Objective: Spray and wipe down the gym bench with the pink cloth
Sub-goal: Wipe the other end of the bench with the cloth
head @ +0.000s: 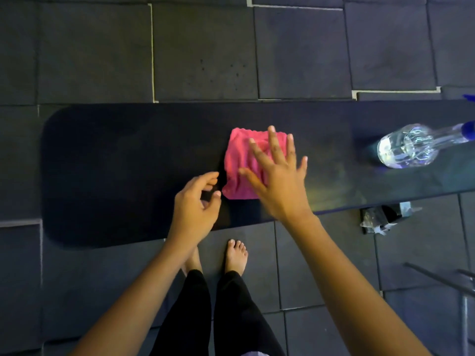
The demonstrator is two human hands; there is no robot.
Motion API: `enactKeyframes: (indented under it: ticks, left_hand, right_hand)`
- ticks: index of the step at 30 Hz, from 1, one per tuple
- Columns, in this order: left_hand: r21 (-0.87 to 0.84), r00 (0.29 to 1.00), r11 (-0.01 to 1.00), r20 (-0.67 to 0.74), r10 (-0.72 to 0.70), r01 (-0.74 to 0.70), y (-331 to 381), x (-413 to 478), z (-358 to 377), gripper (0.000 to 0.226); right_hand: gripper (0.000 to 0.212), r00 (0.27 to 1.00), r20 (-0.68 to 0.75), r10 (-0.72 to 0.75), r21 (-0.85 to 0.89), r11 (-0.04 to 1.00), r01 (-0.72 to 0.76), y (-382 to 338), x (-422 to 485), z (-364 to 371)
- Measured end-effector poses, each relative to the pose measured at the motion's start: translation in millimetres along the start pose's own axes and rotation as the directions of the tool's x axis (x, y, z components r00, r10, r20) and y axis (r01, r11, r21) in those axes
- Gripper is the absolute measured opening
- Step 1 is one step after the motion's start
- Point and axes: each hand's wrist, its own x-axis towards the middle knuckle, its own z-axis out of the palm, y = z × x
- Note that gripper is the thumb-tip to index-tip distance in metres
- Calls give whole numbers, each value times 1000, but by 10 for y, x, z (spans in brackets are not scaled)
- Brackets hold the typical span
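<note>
Floor point(102, 47): dark rubber tiles with pale seams, seen from above. Item 1, gym bench point(128, 163): black padded top lying across the view, rounded end to the left. Item 2, pink cloth point(237, 160): folded to a rough square, lying on the middle of the bench top. Item 3, right hand point(277, 181): fingers straight and spread over the cloth's right half, gripping nothing; whether the palm bears down cannot be told. Item 4, left hand point(192, 209): loosely curled, empty, just beside the cloth's near left corner. Item 5, spray bottle point(408, 147): clear body, blue head, lying on its side on the bench well to the right. Item 6, bare feet point(236, 255): on the tiles close to the bench. Risks, as judged: a flat, ungripped palm may let the folded cloth bunch or skid; a long rightward stroke could knock the bottle, which may roll off the edge.
</note>
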Motion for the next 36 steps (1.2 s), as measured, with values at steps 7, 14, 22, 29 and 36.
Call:
enactKeyframes:
  ticks: [7,14,22,29,36]
  left_hand:
    - [79,965,983,194,-175,163,28,166,95,49]
    - [-305,679,607,357,-641,733,292,189,294,20]
    - [-595,593,191,611,-525,781,678,241,119,9]
    - [-521,615,360,482,-624,774,699,305,-30,13]
    - [-407,891,793,166,-424,453,887,577,-199,12]
  right_hand:
    - [26,996,-82,-18,21,1000,19,456,-408,202]
    - [36,987,-100,-124,-27,992,122,606,-273,292]
    - [36,915,-396,-74,28,995,93,370,-187,265]
    - [38,935,-304,-185,138,962,235,383,-138,-36]
    - [19,896,-348,-276,194,914,357,418,21,-607]
